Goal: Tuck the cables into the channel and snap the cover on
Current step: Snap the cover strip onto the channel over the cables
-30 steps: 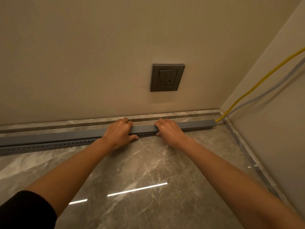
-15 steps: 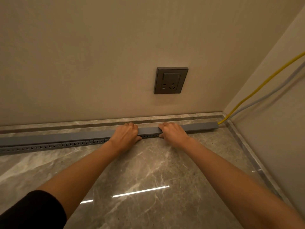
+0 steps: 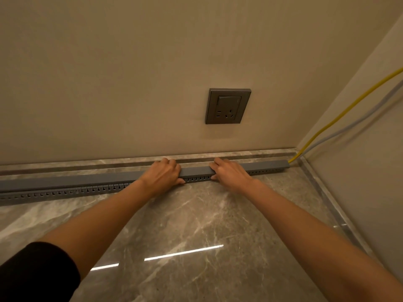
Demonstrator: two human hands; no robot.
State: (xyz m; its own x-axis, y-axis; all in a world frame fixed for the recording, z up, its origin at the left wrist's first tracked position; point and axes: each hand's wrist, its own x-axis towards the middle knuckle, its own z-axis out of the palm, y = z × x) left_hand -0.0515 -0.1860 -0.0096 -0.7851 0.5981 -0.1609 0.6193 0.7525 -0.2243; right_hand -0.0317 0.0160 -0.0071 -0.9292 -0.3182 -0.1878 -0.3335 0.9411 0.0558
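Below the wall socket, grey cover lying on slotted channel. Gripped by left hand and right hand: fingers curled over far edge, thumbs on near side.

Below me the polished grey marble floor carries the long slotted channel, its cover on top, lying along the wall's foot and ending near the right corner.

The single head-worn camera looks forward and down from near the floor, facing the wall.
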